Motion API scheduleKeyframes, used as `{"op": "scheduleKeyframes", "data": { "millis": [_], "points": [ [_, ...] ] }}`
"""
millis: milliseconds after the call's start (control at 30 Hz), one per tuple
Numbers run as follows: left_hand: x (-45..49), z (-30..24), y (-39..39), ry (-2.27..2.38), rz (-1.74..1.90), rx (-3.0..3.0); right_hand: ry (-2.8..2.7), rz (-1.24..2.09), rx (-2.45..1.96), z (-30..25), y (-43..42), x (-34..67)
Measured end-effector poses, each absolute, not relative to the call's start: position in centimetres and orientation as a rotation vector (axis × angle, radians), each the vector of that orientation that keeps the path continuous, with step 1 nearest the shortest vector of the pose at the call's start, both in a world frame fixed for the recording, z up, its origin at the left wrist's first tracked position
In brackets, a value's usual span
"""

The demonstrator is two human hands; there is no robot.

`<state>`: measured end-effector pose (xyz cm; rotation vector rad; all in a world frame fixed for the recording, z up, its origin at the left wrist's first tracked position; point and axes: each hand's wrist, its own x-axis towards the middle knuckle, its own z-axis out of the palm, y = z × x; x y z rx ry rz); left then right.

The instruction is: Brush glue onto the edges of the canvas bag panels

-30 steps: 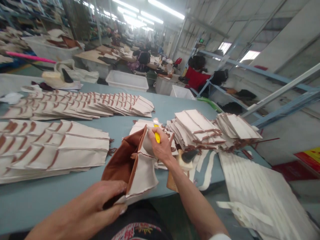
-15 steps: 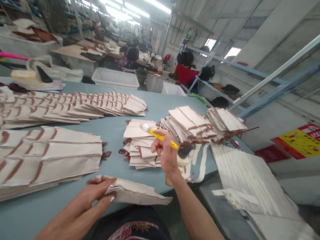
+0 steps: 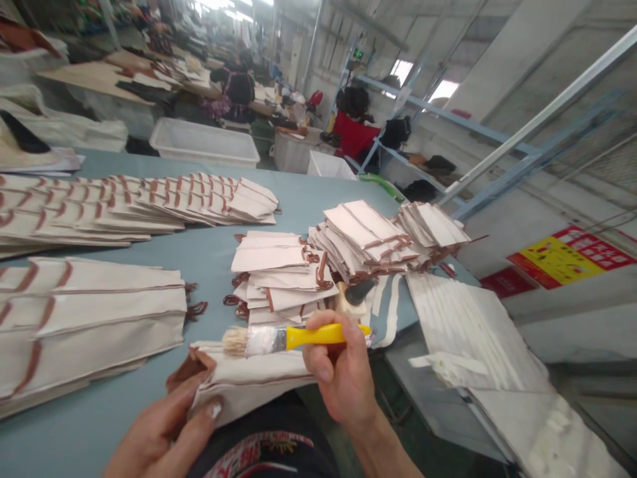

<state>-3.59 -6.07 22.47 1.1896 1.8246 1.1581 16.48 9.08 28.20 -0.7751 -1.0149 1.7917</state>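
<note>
My left hand (image 3: pixel 174 425) is closed on the end of a cream fabric piece (image 3: pixel 259 382) with brown edging, its thumb on the near side. White residue shows on that thumb. In my right hand (image 3: pixel 343 372) is a paintbrush (image 3: pixel 279 338) with a yellow handle, its pale bristles pointing left, just over the fabric piece. White stuff coats the brush's metal band. Whether the bristles touch the fabric I cannot tell. Just beyond my right hand lies a stack of similar cream pieces (image 3: pixel 271 252) with brown loops.
Overlapping rows of cream pieces (image 3: pixel 99 299) cover the left of the blue-grey table (image 3: pixel 298 192). More stacks (image 3: pixel 368 229) stand at the right, near a black-topped container (image 3: pixel 355 295). White strips lie on a lower board (image 3: pixel 478 332). Beyond the table are a white bin (image 3: pixel 204 143) and a person (image 3: pixel 239 83).
My right hand has brought the brush down and toward me, from above the stack to over the held piece. The left hand now holds that piece closer and more tilted. The view has shifted right.
</note>
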Motion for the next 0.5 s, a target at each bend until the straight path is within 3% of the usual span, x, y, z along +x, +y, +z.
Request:
{"op": "scheduleKeyframes", "data": {
  "millis": [500],
  "points": [
    [-2.0, 23.4, -6.7, 2.046, 1.179, 1.096, -1.224, 1.854, -0.670, 26.6, 8.8, 18.9]
  ]
}}
